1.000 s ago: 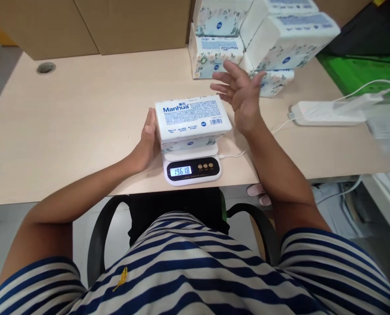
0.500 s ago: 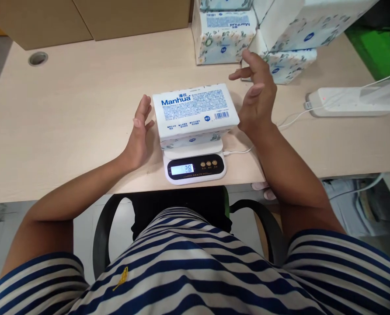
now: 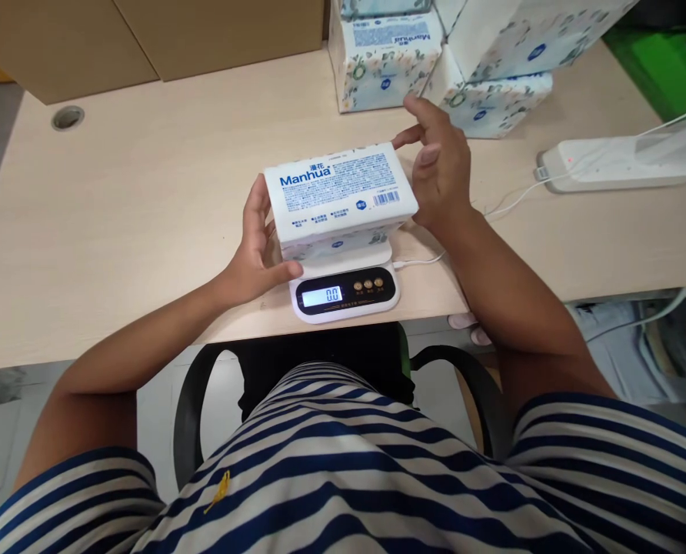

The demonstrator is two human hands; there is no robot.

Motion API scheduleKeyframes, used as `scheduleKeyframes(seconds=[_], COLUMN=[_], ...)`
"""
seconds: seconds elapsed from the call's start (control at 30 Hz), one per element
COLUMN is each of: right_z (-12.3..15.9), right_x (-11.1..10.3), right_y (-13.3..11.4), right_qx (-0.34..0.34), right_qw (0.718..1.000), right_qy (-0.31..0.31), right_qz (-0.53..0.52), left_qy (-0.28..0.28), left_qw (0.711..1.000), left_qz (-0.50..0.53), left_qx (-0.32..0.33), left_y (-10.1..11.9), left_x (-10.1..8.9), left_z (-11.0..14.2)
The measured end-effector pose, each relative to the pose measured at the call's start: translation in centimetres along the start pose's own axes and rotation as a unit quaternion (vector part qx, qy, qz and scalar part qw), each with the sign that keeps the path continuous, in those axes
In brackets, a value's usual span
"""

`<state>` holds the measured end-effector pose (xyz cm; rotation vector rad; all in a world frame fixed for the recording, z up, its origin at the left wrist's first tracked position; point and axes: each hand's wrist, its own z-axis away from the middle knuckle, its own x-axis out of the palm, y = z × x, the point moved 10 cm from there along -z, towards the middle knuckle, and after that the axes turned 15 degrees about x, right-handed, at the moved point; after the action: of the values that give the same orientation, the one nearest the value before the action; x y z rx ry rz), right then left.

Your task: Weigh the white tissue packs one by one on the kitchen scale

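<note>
A white tissue pack [image 3: 341, 192] printed "Manhua" sits over the plate of a white kitchen scale [image 3: 346, 294]; whether it rests on the plate or is slightly raised I cannot tell. The lit display reads 0.0. My left hand [image 3: 259, 258] closes on the pack's left side, fingers along the side and thumb by its front left corner. On the right side, my right hand [image 3: 438, 169] presses in, with its fingertips at the far right corner and its thumb raised. The pack hides the scale's rear part.
More tissue packs [image 3: 383, 65] are stacked at the back right. A white power strip [image 3: 608, 163] lies at the right with cables, one running toward the scale. Brown cardboard boxes [image 3: 221, 38] stand along the back left. A round cable hole [image 3: 67, 118] is at the left.
Both hands have moved inward against the pack, and my left thumb has swung to its front corner. The display has changed to 0.0. The view has shifted slightly.
</note>
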<state>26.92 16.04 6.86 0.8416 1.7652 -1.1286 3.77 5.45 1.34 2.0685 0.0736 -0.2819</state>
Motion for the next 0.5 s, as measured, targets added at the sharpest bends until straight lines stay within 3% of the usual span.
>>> scheduleKeyframes(seconds=[0.1,0.2,0.3,0.5], right_z=[0.1,0.0,0.0,0.3], right_x=[-0.4,-0.7,-0.5,-1.0], right_y=[0.4,1.0,1.0,1.1], right_qx=[0.005,0.004,-0.011,-0.020], right_qw=[0.998,0.989,0.989,0.990], right_qy=[0.015,0.036,0.018,-0.006], right_qz=[-0.068,-0.145,-0.145,-0.138], left_qy=[-0.040,-0.014,0.008,-0.003], left_qw=[0.999,1.000,0.999,1.000], left_qz=[0.008,0.027,0.047,0.030], left_qx=[0.013,-0.001,-0.016,0.007], left_y=[0.7,0.7,0.5,1.1], left_x=[0.7,0.1,-0.2,-0.1], left_z=[-0.3,-0.6,-0.6,-0.8])
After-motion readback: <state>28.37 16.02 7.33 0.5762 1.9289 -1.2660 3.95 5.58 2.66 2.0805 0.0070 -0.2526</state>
